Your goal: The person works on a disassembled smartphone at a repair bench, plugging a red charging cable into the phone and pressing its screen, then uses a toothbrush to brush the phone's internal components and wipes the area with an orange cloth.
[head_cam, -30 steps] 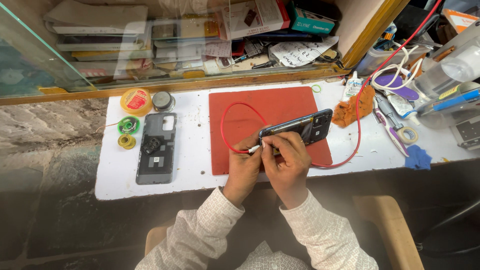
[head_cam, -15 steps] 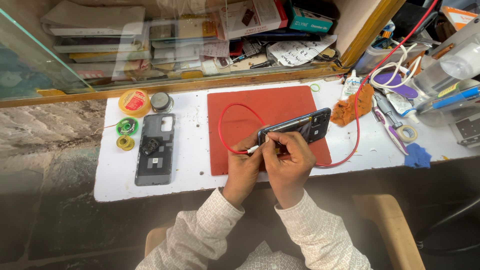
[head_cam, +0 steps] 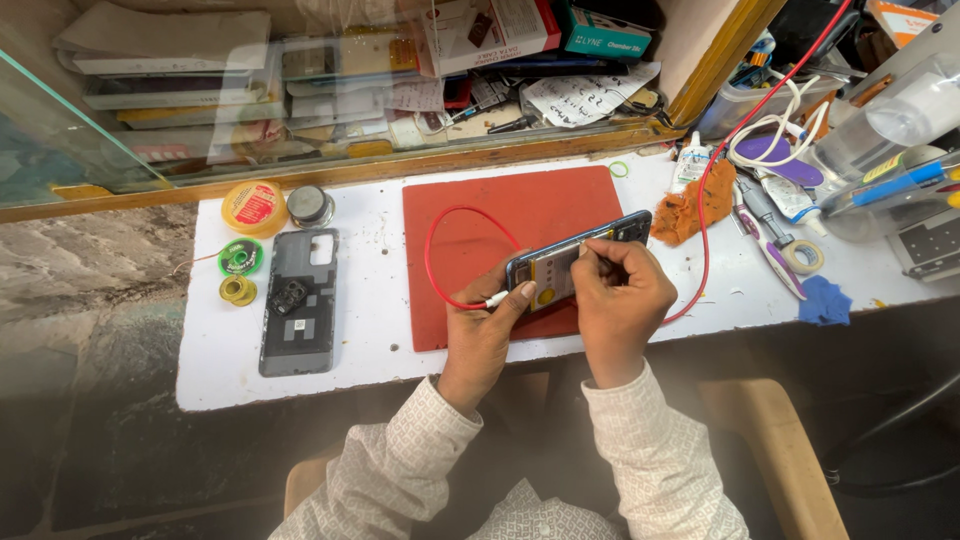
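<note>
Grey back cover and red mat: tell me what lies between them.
In the head view, only bare white tabletop separates the grey back cover from the red mat; nothing sits in that strip.

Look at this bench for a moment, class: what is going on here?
A person seated at a white worktable holds an opened phone above a red mat. The left hand steadies its lower end, where a red cable is plugged in. The right hand pinches something small against the phone's exposed inside. A detached grey back cover lies to the left, beside small reels.
</note>
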Action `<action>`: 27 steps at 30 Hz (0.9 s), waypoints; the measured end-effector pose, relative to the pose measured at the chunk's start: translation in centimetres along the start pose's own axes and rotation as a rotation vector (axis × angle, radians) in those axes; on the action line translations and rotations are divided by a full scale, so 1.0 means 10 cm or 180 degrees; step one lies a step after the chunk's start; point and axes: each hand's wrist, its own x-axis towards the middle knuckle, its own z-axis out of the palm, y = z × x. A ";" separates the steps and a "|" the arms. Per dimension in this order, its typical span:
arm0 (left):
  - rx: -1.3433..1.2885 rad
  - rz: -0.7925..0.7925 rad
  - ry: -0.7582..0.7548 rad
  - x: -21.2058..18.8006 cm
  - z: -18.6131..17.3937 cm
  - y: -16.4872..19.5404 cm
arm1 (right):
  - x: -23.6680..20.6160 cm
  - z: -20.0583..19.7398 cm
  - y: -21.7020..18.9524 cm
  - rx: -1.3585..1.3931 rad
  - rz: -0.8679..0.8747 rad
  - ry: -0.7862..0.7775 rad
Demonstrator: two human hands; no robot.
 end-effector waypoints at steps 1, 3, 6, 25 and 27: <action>-0.0007 -0.0004 -0.0006 0.00 0.00 -0.01 | 0.02 -0.01 0.01 -0.0042 0.0014 0.0000; -0.0018 -0.0001 -0.0016 0.00 -0.01 -0.02 | 0.00 0.01 0.00 -0.0117 0.0035 -0.0002; -0.0042 0.0024 -0.0001 0.00 -0.01 -0.02 | -0.14 0.09 -0.09 0.0129 0.0119 -0.0017; -0.0493 -0.0159 -0.0097 -0.02 -0.02 -0.01 | -0.35 0.20 -0.28 0.0409 -0.0002 -0.0396; -0.0186 0.0060 -0.0076 -0.01 -0.02 0.00 | -0.29 0.16 -0.20 0.0372 0.0131 -0.0451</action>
